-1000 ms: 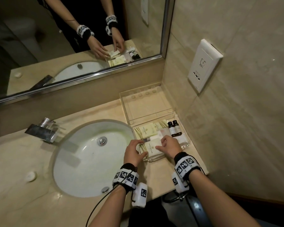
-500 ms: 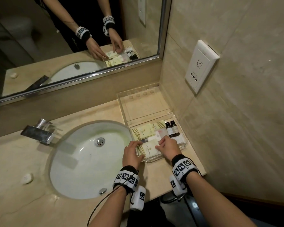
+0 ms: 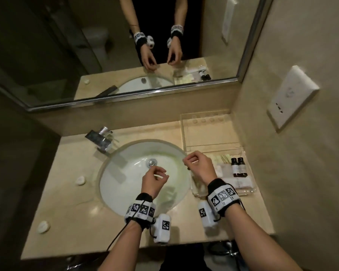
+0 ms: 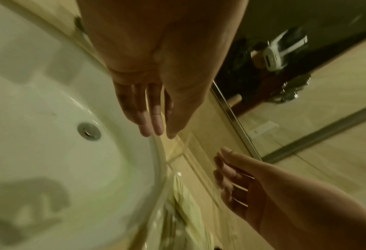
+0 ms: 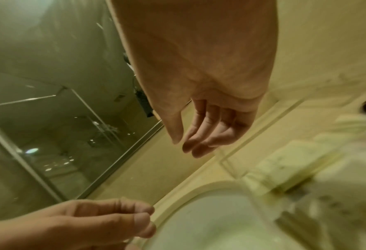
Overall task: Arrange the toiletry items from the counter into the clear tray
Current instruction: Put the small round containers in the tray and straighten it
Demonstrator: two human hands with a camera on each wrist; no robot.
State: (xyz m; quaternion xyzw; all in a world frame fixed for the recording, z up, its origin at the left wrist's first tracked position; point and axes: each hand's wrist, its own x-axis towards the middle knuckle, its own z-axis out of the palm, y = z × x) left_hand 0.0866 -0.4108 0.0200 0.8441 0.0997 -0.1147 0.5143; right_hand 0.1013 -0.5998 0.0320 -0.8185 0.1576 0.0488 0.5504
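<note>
Head view: rectangular clear tray (image 3: 247, 189), glossy oval basin (image 3: 125, 184).

Both forearms are showing bare, with no sleeves reaching the wrists. The left hand (image 3: 154, 180) is wearing a black wristband (image 3: 140, 210) wrapped in a white strip of square black-and-white coded markers. A white box-shaped unit (image 3: 162, 228) bearing one such marker is hanging beneath that wrist, and a thin black cable (image 3: 118, 234) is running back from the band. The right hand (image 3: 199, 166) is wearing a matching marker band (image 3: 223, 197) with its own white unit (image 3: 205, 214) attached.
</note>
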